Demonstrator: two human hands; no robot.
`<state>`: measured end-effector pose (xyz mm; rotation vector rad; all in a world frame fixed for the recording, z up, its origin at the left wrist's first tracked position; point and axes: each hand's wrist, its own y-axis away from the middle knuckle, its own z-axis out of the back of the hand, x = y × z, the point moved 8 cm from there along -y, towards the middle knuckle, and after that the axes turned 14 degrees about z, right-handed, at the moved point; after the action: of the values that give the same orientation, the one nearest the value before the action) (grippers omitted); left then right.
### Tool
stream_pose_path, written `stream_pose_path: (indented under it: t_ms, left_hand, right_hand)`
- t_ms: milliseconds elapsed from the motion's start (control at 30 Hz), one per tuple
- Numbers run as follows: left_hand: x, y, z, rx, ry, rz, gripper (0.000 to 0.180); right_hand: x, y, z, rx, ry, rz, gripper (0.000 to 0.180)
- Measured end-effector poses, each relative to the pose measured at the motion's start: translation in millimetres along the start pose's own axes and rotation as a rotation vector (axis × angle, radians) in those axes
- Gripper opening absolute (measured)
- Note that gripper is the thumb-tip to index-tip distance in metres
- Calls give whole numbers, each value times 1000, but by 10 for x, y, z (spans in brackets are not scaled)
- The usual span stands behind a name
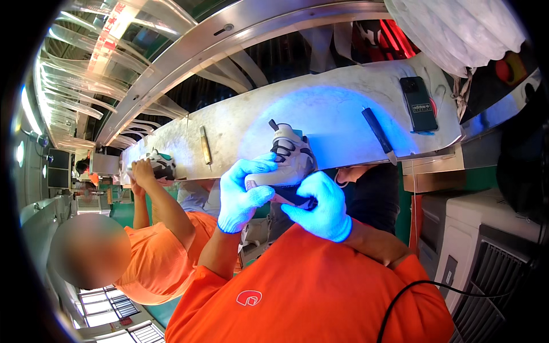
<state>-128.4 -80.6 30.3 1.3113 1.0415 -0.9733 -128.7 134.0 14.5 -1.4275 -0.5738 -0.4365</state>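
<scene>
Both my hands wear white gloves that glow blue under a bluish light. My left hand [243, 191] grips the side and sole edge of a white and black sneaker [290, 153], which I hold tilted at the near edge of a long grey workbench [240, 131]. My right hand [320, 206] closes on the sneaker's lower end from below. What sits between its fingers and the shoe is hidden.
On the bench lie a dark phone [418, 104], a black-handled knife [378, 135] and a brown-handled tool [205, 146]. To my left a person in orange [166, 228] handles another sneaker [162, 166]. A white bag [457, 28] hangs at upper right. A grey machine [486, 251] stands on the right.
</scene>
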Motion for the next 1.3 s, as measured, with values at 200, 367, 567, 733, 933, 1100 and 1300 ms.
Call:
stream_pose_path:
  t_ms: [200, 367, 567, 733, 933, 1100, 1300]
  left_hand:
    - [-55, -18, 10, 18, -41, 0, 48]
    - [-32, -33, 60, 33, -54, -17, 47]
    - [-21, -47, 100, 35, -40, 6, 46]
    - [-38, -8, 69, 32, -22, 40, 48]
    - [-191, 20, 17, -31, -215, 79, 48]
    - [-191, -18, 93, -43, -312, 58, 46]
    - [-134, -100, 204, -68, -74, 158, 48]
  right_hand:
    - [-168, 29, -57, 18, -54, -173, 48]
    - [-137, -24, -50, 22, 12, -74, 49]
    - [-186, -6, -97, 61, 9, -170, 50]
    - [-206, 1, -128, 76, 21, -175, 59]
    - [-230, -46, -240, 103, 19, -165, 69]
    - [-278, -12, -310, 110, -14, -188, 70]
    - [-413, 106, -308, 76, -24, -244, 68]
